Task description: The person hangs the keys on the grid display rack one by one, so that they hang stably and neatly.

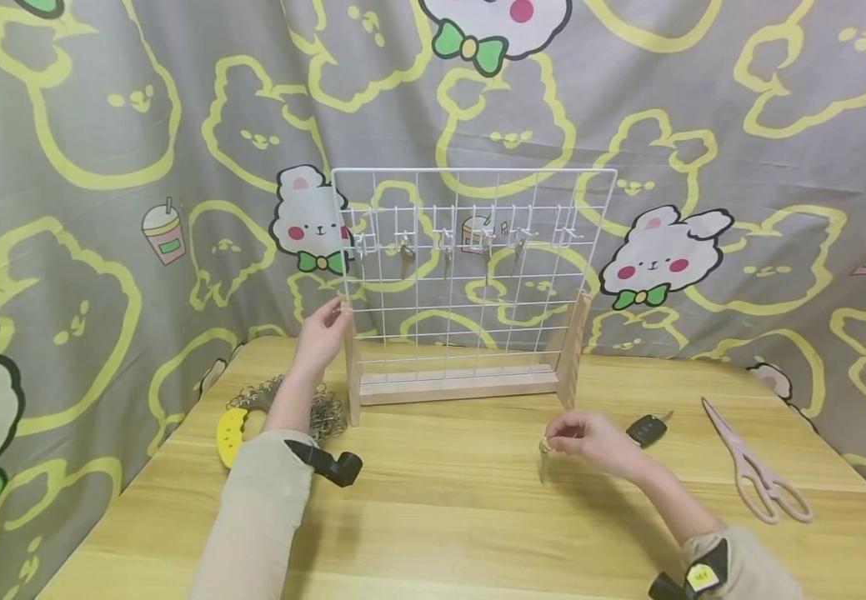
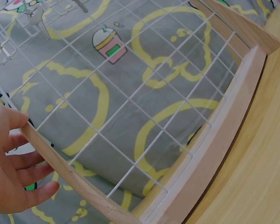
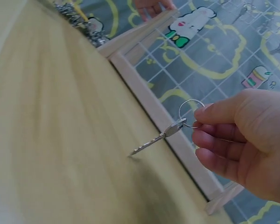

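Note:
My right hand pinches a metal split ring between thumb and fingers, and a silver key dangles from it above the table. At the left side of a white wire grid rack, my left hand pinches the top of the wooden side post with thumb and forefinger. The other left fingers spread loosely behind the post. Several keys, such as one key, hang from the row of white hooks on the grid. The outermost right hook carries no key.
Behind my left forearm lie a pile of metal rings and a yellow curved object. On the right, a black car key and pink scissors lie on the wooden table. A patterned curtain hangs behind the rack.

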Action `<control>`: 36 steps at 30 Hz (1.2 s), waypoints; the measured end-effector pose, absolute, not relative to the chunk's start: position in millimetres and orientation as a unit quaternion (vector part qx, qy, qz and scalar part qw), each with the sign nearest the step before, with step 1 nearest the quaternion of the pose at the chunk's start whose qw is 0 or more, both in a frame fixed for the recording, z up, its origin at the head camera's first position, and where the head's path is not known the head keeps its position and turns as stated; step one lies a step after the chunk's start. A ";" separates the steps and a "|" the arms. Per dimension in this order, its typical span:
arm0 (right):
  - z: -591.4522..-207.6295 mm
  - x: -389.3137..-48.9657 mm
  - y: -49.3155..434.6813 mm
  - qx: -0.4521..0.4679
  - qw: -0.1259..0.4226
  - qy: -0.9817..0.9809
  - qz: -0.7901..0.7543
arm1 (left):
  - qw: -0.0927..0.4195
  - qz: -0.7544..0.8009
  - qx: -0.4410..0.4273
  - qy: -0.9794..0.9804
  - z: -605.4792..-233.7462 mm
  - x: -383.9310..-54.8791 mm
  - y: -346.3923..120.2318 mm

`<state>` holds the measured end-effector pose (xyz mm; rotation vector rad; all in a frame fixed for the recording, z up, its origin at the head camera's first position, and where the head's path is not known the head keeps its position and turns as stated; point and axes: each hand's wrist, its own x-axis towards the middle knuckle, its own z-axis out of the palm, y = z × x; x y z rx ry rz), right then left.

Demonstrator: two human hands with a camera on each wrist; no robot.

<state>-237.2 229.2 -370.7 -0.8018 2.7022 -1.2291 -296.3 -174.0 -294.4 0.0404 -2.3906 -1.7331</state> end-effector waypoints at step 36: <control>-228.0 -278.8 237.8 -0.164 -0.258 0.876 -0.374 | 0.091 -0.581 0.016 -0.808 -291.6 -294.0 -173.2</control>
